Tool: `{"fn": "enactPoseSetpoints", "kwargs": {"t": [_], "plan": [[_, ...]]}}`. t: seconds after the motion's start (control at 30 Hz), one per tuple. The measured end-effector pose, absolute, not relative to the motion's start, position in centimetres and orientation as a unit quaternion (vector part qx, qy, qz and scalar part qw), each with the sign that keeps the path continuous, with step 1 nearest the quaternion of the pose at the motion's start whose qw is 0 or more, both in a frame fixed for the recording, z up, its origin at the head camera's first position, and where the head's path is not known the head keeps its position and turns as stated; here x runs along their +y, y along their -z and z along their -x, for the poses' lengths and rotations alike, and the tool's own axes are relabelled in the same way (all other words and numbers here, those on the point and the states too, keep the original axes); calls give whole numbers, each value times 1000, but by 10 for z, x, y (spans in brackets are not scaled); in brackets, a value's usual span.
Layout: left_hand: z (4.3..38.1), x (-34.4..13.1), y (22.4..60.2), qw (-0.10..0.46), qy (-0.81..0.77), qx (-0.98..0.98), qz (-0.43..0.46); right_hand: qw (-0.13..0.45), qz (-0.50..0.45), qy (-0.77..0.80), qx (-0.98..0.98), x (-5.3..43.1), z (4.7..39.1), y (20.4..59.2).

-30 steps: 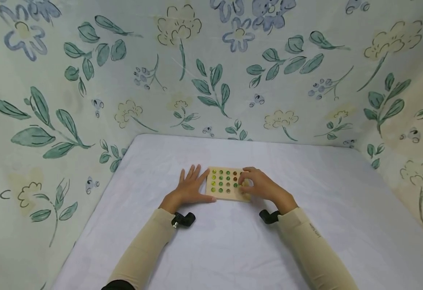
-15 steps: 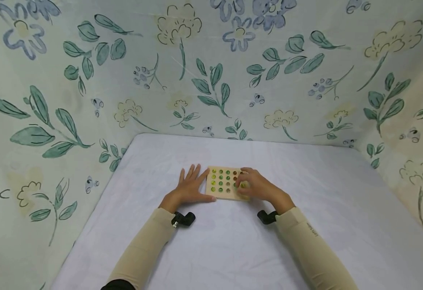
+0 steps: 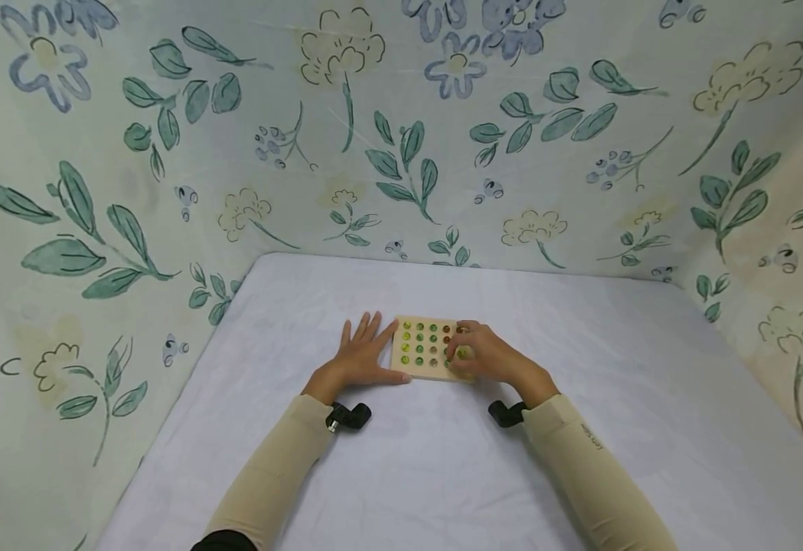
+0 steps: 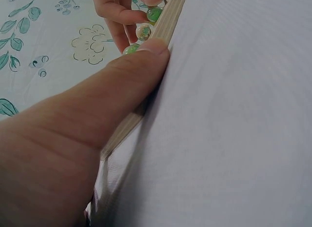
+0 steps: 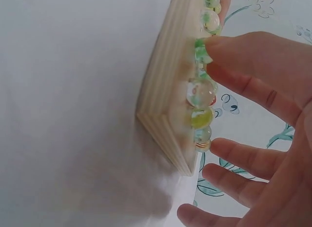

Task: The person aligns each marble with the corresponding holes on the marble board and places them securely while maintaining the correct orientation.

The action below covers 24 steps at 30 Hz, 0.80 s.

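A pale wooden board (image 3: 435,373) lies flat on the white cloth, with rows of glass marbles in yellow, green and brown tones set in it. My left hand (image 3: 358,361) is spread at the board's left end, its thumb resting along the front edge. At the right end, my right hand (image 3: 494,357) pinches a green marble (image 5: 201,52) between thumb and index finger at the front row. That marble sits at the board's surface in the right wrist view. A clear marble (image 5: 201,92) and a yellow one (image 5: 201,118) are nearby; my right hand hides part of the right columns.
White cloth (image 3: 401,474) covers the table around the board. A floral curtain (image 3: 401,153) hangs behind the table and along its sides.
My right hand has moved slightly left and toward the front row of the board, and a green marble now shows by its fingertips. The left hand has stayed in place.
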<state>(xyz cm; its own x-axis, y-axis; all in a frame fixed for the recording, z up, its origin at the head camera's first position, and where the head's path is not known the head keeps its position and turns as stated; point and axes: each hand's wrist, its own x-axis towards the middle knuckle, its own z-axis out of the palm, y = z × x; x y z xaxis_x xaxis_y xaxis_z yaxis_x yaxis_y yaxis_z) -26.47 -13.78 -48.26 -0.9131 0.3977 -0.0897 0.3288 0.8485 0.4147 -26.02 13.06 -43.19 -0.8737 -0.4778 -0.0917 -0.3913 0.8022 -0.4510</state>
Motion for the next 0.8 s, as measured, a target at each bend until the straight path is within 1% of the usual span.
{"fn": "enactPoseSetpoints", "kwargs": {"t": [0.53,0.8], "plan": [[264,-134,480,85,-205,954,-200,96,224,220,944,137,256,432],[262,-133,481,86,-214,953,-197,79,230,228,943,141,255,431]]}}
